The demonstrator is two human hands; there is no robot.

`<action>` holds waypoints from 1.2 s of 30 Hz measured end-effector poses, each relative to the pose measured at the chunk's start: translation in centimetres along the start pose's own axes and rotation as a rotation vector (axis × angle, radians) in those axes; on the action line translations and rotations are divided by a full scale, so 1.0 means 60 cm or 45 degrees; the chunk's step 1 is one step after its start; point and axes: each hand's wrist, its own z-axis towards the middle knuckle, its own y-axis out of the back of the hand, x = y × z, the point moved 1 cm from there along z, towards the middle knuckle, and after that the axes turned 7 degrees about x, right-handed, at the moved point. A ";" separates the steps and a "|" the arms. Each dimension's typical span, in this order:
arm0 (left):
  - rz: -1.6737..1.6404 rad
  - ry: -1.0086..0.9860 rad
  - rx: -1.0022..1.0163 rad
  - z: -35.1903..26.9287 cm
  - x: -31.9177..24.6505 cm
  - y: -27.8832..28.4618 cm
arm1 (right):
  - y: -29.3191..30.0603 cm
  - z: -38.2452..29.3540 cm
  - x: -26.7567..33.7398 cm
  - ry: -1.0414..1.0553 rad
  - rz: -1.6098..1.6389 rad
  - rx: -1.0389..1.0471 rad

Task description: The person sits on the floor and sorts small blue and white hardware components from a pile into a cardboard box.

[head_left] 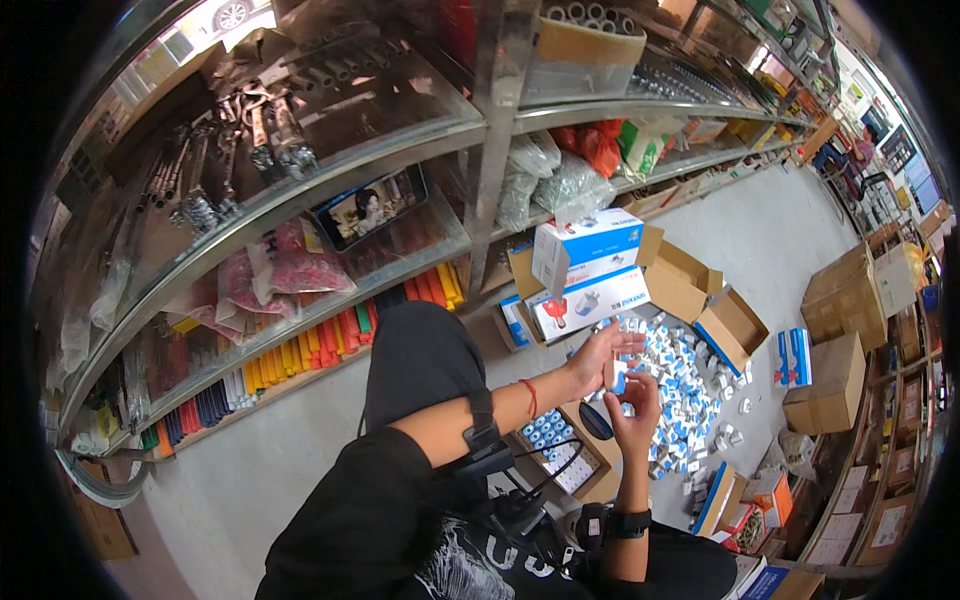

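Observation:
My left hand and my right hand meet over the floor, around a small white-and-blue boxed item. The fingers of my left hand are spread behind it, and the fingertips of my right hand touch its lower right side. Just below, an open cardboard box holds rows of white-and-blue pieces standing upright and rows of white ones. To the right of my hands lies a large loose pile of white-and-blue pieces. What the pieces are is too small to tell.
White-and-blue printed cartons stand beyond the hands, beside opened cardboard boxes. A metal shelf on the left holds a phone, bags and metal parts. Brown cartons stand at right. A seated person is far off.

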 end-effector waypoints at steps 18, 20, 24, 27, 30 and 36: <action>0.741 0.388 -0.150 -0.003 0.024 0.034 | 0.036 0.002 -0.034 -0.222 0.457 -0.139; 0.743 0.404 -0.135 -0.002 0.025 0.039 | 0.039 0.004 -0.023 -0.196 0.380 -0.072; 0.786 0.443 -0.114 0.003 0.030 0.042 | 0.047 0.005 -0.027 -0.145 0.210 0.029; 1.119 0.237 -0.259 0.006 0.034 0.059 | 0.050 0.007 -0.030 -0.127 -0.055 0.040; 1.132 -0.064 -0.529 0.009 0.024 0.073 | 0.062 -0.001 -0.058 -0.187 -0.334 0.142; 1.115 -0.174 -0.394 -0.008 -0.013 0.029 | 0.051 -0.074 -0.183 -0.696 -0.683 0.546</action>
